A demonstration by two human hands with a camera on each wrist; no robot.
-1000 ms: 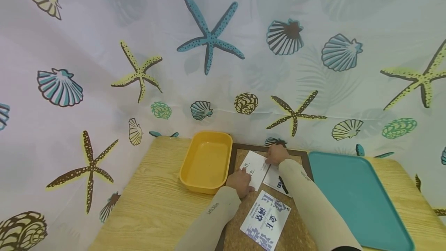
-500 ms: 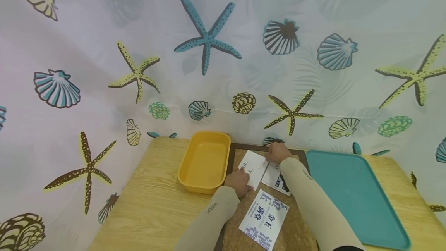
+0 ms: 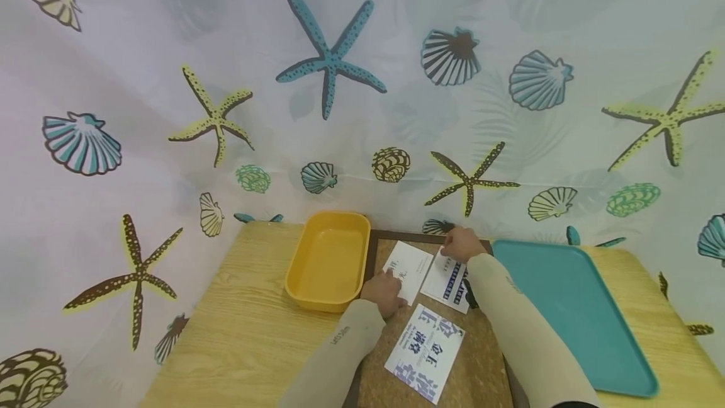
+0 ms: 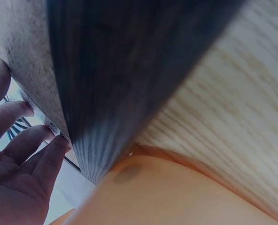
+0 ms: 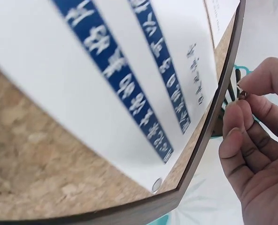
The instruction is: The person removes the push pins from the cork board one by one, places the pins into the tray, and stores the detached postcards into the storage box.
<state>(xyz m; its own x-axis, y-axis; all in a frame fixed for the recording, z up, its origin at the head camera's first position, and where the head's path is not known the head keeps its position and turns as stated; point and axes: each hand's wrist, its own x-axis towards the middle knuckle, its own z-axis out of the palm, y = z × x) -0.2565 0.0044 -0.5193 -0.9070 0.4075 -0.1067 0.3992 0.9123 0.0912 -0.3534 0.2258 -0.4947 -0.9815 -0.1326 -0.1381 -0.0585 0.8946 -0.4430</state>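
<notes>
My left hand (image 3: 383,293) rests its fingertips on a white card (image 3: 416,263) with printed writing, on the left of a framed corkboard (image 3: 478,357). In the left wrist view several fingers (image 4: 50,154) touch that card near the board's surface. My right hand (image 3: 463,244) is at the board's far right. In the right wrist view it pinches a tiny metallic thumbtack (image 5: 242,95) between thumb and fingers, mostly hidden. Beside it lies a card with blue printed strips (image 5: 115,70), a flat silver tack (image 5: 157,184) at one corner. A purple-lettered card (image 3: 426,352) lies nearer me.
A deep yellow tray (image 3: 294,276) stands left of the board on the wooden table (image 3: 226,326). To the right lies a flat teal tray (image 3: 572,307). A curtain printed with starfish and shells (image 3: 368,112) hangs directly behind the board.
My right hand has shifted right, from the left card's upper corner to the far edge by the blue-striped card, which shows more. My left hand stays on its card.
</notes>
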